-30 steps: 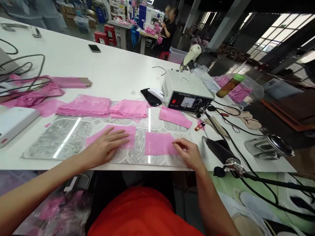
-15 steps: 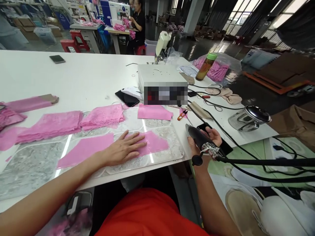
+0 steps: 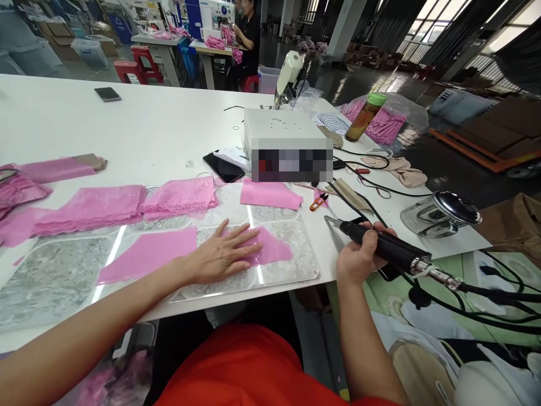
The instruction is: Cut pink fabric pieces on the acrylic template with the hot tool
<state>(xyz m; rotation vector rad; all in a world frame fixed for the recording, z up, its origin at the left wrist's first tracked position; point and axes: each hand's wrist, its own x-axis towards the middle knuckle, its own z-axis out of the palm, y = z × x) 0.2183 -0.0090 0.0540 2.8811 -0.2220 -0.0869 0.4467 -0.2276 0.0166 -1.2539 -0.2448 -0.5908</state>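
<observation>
Head view: on the grey marbled mat (image 3: 302,262), the thin pink fabric piece (image 3: 275,249) is best pinned flat by the splayed left hand (image 3: 222,255) — the black cylindrical tool (image 3: 395,248) grasped steadily in the right hand (image 3: 357,258).

Tabletop (image 3: 169,124), white, broad, filling my foreground. Worktables (image 3: 147,40), two, past its far edge. Stools (image 3: 146,63), red, two side by side, near them. Floor (image 3: 448,172), dark, glossy, streaked with reflected light. Pillar (image 3: 345,34), pale, slanting in my view. Windows (image 3: 437,20), bright, barred, upper right. Curtains (image 3: 462,31), dark. Cardboard boxes (image 3: 507,127), brown, above an orange frame (image 3: 469,151), far right.
</observation>
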